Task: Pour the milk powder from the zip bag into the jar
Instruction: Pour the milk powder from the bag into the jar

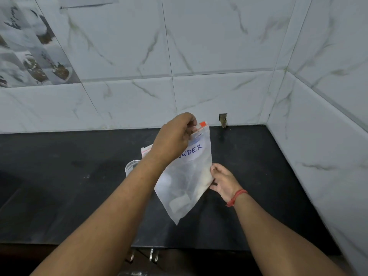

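A clear zip bag (186,182) with a white label reading "…WDER" and an orange slider tab hangs upright above the black counter (69,186). White milk powder lies in its lower part. My left hand (175,139) pinches the bag's top edge near the slider. My right hand (224,181) holds the bag's right side lower down. A clear jar (131,166) stands on the counter behind my left forearm, mostly hidden, only its rim and left wall showing.
Another zip bag (146,151) with a red strip lies on the counter behind my left wrist. White marble-pattern tiled walls close in the back and right. A small wall hole (223,118) sits at counter level. Drawer handles (153,254) show below the counter's front edge.
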